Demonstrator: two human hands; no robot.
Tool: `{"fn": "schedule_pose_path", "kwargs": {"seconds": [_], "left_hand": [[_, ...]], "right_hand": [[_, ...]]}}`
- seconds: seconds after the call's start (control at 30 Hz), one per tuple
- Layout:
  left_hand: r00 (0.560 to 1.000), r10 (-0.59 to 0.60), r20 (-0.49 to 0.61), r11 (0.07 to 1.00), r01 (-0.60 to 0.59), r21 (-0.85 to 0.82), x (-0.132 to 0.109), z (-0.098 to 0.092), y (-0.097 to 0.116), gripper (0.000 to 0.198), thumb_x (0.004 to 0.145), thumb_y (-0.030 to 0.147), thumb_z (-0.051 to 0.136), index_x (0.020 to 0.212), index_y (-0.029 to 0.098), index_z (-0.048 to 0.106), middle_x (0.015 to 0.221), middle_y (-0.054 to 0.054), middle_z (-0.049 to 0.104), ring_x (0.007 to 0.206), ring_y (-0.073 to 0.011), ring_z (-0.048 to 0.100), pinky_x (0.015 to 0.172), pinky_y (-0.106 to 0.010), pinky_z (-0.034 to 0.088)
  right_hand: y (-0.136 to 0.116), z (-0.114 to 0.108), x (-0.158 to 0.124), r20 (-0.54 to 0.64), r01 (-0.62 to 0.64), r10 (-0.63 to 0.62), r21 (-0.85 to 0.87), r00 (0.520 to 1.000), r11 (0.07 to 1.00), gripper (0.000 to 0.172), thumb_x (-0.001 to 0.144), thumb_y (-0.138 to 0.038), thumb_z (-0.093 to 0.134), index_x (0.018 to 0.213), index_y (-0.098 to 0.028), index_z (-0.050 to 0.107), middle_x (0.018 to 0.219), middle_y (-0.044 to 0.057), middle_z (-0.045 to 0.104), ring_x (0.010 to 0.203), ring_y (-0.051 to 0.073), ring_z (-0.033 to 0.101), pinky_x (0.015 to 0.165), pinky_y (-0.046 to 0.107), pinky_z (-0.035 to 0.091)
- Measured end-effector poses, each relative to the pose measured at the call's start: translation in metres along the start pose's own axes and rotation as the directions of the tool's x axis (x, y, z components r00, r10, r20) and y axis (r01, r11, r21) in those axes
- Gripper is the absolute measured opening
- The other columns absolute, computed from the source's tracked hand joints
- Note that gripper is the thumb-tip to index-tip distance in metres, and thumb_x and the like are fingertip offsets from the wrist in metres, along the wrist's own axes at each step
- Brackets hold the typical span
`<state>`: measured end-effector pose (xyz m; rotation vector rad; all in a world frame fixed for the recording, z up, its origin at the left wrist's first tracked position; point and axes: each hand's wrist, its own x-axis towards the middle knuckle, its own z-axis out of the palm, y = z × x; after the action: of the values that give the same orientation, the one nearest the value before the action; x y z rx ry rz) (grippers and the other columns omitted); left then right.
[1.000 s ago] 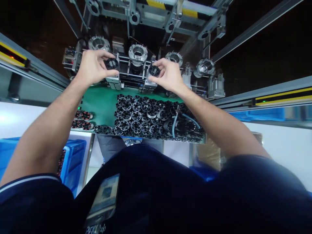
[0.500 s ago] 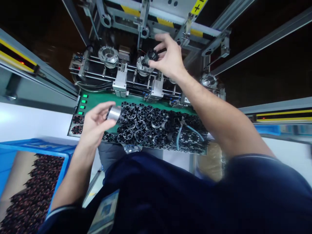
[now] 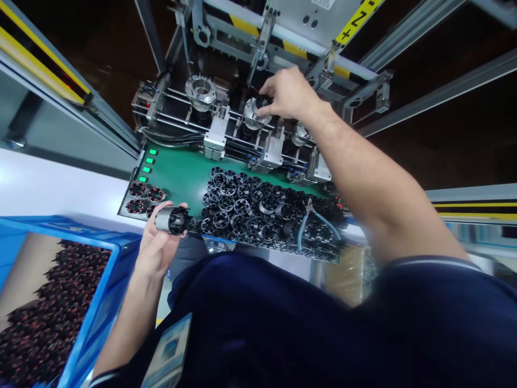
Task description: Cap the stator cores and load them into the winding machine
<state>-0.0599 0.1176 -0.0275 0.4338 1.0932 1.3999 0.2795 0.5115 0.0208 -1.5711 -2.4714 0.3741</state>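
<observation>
My left hand point(image 3: 152, 250) is closed around a motor stator core point(image 3: 165, 221), a silvery metal cylinder with black plastic slots at its end. It is held over the front left edge of the green work surface point(image 3: 181, 170). My right hand point(image 3: 291, 92) reaches to the machine and pinches a second stator core point(image 3: 263, 101), mostly black where it shows. That core is at the mouth of the middle round metal fixture point(image 3: 252, 119); how deep it sits is hidden by the fingers. Another ring fixture point(image 3: 201, 92) stands to its left.
Many black stator cores point(image 3: 241, 206) crowd the green surface, with blue-handled pliers point(image 3: 301, 231) lying on them. Several copper-wound stators point(image 3: 137, 206) sit at its left end. A blue crate point(image 3: 117, 253) of wound parts stands lower left. Metal posts and a yellow light barrier point(image 3: 44, 59) flank the machine.
My right hand has lowered its stator core onto the middle fixture. My left hand has moved down and turned its core so the slotted end shows. The camera view has shifted.
</observation>
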Motion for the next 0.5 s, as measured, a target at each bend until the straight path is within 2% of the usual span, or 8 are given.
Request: {"fn": "schedule_pose_path", "kwargs": {"seconds": [0.1,0.17,0.3,0.37,0.43,0.5], "left_hand": [[1.000,0.015,0.001,1.000,-0.015,-0.008,-0.003,0.011,0.005,0.073,0.060,0.062,0.121,0.119,0.030,0.091,0.090,-0.001,0.083,0.067,-0.0141,0.073,0.060,-0.021,0.064],[1.000,0.021,0.007,1.000,-0.021,-0.003,-0.005,0.015,0.007,0.072,0.059,0.062,0.121,0.115,0.030,0.089,0.086,0.000,0.080,0.065,-0.0133,0.072,0.059,-0.021,0.064],[0.999,0.024,0.045,1.000,-0.023,-0.014,-0.011,0.013,0.004,0.072,0.062,0.061,0.121,0.114,0.025,0.084,0.082,0.001,0.078,0.058,-0.0111,0.070,0.057,-0.018,0.064],[0.998,0.011,0.064,0.999,-0.009,-0.031,-0.014,0.013,0.002,0.071,0.065,0.059,0.120,0.114,0.024,0.083,0.080,0.002,0.078,0.056,-0.0100,0.070,0.057,-0.017,0.063],[0.998,-0.008,0.059,0.998,0.011,-0.054,-0.018,0.017,0.000,0.069,0.067,0.059,0.120,0.114,0.025,0.081,0.083,0.003,0.080,0.058,-0.0101,0.074,0.058,-0.017,0.064],[0.999,-0.032,0.040,0.996,0.035,-0.083,-0.022,0.026,-0.001,0.072,0.066,0.061,0.120,0.113,0.027,0.078,0.087,0.004,0.081,0.063,-0.0119,0.079,0.060,-0.017,0.065]], "right_hand": [[-0.001,-0.002,0.009,0.041,0.019,-0.018,-0.014,0.999,1.000,0.058,0.053,-0.015,0.121,0.106,-0.017,0.095,0.058,-0.017,0.066,0.066,0.008,0.055,0.085,0.031,0.048],[0.000,-0.002,0.011,0.049,0.031,-0.030,-0.017,0.998,0.999,0.062,0.047,-0.009,0.119,0.104,-0.017,0.095,0.054,-0.019,0.061,0.064,0.007,0.056,0.082,0.027,0.049],[0.005,-0.003,0.013,0.025,0.049,-0.048,-0.026,0.999,0.998,0.061,0.048,-0.012,0.119,0.104,-0.016,0.095,0.057,-0.018,0.067,0.063,0.006,0.057,0.082,0.023,0.053],[0.005,-0.006,0.016,0.051,0.027,-0.025,-0.045,0.998,0.999,0.060,0.050,-0.012,0.118,0.105,-0.015,0.096,0.061,-0.017,0.071,0.062,0.005,0.057,0.083,0.022,0.054],[0.001,-0.005,0.013,0.087,-0.009,0.015,-0.070,0.996,0.998,0.062,0.053,-0.012,0.117,0.111,-0.012,0.095,0.077,-0.010,0.083,0.070,0.006,0.064,0.090,0.022,0.057],[-0.005,0.004,-0.001,0.080,-0.025,0.032,-0.095,0.996,0.995,0.080,0.055,-0.016,0.119,0.130,-0.007,0.092,0.122,0.008,0.093,0.103,0.012,0.077,0.110,0.028,0.058]]}}
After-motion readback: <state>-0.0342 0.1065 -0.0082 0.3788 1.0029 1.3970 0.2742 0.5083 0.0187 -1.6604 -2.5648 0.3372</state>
